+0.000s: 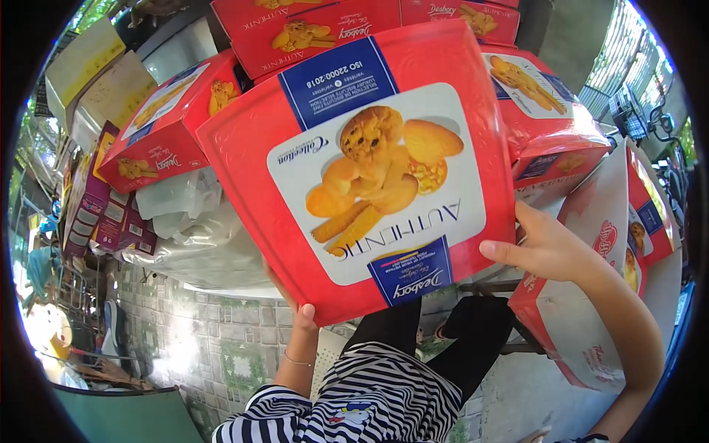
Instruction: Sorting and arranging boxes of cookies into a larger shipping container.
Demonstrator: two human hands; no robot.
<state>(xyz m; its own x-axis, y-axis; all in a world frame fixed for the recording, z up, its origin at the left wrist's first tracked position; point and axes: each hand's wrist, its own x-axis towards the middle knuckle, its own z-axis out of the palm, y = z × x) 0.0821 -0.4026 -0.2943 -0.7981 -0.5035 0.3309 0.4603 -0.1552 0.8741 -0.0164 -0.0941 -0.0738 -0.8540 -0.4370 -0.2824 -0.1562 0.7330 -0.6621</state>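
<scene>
A large red biscuit box (244,196) is held up in front of me, its printed side toward me and upside down, with pictured biscuits on a white panel and two blue labels. My left hand (301,314) grips its lower left corner, the thumb on the near face and the fingers mostly hidden behind. At the right edge, my right hand (539,244) holds it, thumb along the face and fingers round the side. Behind the held box, a similar red box (162,136) sits to the left and another red box (550,136) to the right.
More red boxes (310,33) are stacked at the far side. Clear plastic wrapping (199,221) and a purple carton (118,221) lie at the left. An opened white and red carton (565,314) stands at my right, near further red boxes. Patterned tiles (229,325) cover the floor.
</scene>
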